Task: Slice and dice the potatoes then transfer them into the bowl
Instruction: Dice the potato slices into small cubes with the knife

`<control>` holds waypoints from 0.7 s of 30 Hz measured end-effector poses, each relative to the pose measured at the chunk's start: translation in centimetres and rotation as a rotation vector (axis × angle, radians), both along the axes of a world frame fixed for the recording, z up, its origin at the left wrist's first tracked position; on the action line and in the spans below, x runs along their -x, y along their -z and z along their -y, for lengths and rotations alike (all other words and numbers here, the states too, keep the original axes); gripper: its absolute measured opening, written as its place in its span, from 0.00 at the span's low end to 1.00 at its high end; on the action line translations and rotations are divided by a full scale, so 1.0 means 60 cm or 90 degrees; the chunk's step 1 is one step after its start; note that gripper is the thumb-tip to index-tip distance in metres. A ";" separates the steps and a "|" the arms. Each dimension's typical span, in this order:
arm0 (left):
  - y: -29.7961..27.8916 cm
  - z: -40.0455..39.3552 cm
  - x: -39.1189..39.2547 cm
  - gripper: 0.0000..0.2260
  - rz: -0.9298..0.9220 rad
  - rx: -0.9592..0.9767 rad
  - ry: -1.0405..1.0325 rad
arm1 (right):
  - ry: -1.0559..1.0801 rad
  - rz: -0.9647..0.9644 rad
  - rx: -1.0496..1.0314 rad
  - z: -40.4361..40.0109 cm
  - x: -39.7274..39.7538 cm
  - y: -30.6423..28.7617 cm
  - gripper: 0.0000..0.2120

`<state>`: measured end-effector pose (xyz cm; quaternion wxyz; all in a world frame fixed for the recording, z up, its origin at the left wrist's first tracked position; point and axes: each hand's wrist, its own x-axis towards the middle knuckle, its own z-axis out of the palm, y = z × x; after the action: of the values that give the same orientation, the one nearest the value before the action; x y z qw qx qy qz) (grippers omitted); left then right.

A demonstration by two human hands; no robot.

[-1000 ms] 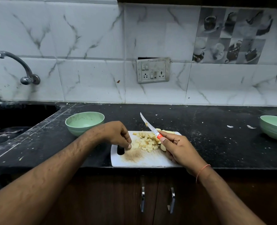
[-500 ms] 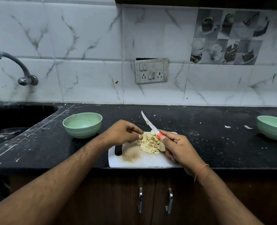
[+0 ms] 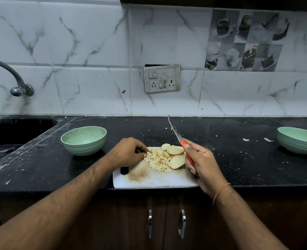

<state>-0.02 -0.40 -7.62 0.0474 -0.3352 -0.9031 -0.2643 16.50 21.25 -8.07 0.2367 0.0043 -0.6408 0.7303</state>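
Left hand (image 3: pixel 129 152) curled at the left edge of the dice (image 3: pixel 158 160) on the board (image 3: pixel 156 180), fingertips touching the pieces; whether it pinches any, cannot tell. Right hand (image 3: pixel 201 163) grips the knife (image 3: pixel 178 137), blade tilted up and away, clear of the food. Three uncut potato pieces (image 3: pixel 176 156) lie just right of the dice. Likely gathering: cup the heap together, keep the blade raised and away from the fingers, then carry it to the bowl (image 3: pixel 84 139) nearby on the left. No readable writing or brands.
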 end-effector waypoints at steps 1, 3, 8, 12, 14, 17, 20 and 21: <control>-0.002 -0.003 0.001 0.05 0.014 -0.020 0.005 | -0.002 0.001 0.002 0.000 0.000 0.000 0.13; -0.010 -0.009 0.003 0.06 0.036 -0.078 0.010 | -0.006 0.004 0.009 -0.001 0.000 0.000 0.13; -0.043 -0.040 0.013 0.07 0.010 -0.059 0.072 | -0.005 0.006 0.019 -0.002 0.000 0.001 0.13; -0.063 -0.075 0.020 0.16 0.053 0.096 0.140 | -0.006 0.007 0.020 -0.003 0.000 0.001 0.13; -0.072 -0.093 0.023 0.21 0.063 0.147 0.136 | -0.009 0.006 0.020 -0.004 0.000 0.001 0.13; -0.088 -0.113 0.026 0.24 0.067 0.204 0.122 | -0.012 0.006 0.021 -0.005 0.001 0.001 0.13; -0.097 -0.125 0.027 0.22 0.122 0.236 0.105 | -0.016 0.008 0.021 -0.007 0.002 0.001 0.14; -0.100 -0.129 0.025 0.22 0.128 0.244 0.098 | -0.016 0.009 0.023 -0.008 0.002 0.001 0.14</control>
<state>-1.55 7.33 -1.62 -0.1276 -0.3780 -0.9086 -0.1232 16.40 21.75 -8.12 0.2227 0.0028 -0.6292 0.7446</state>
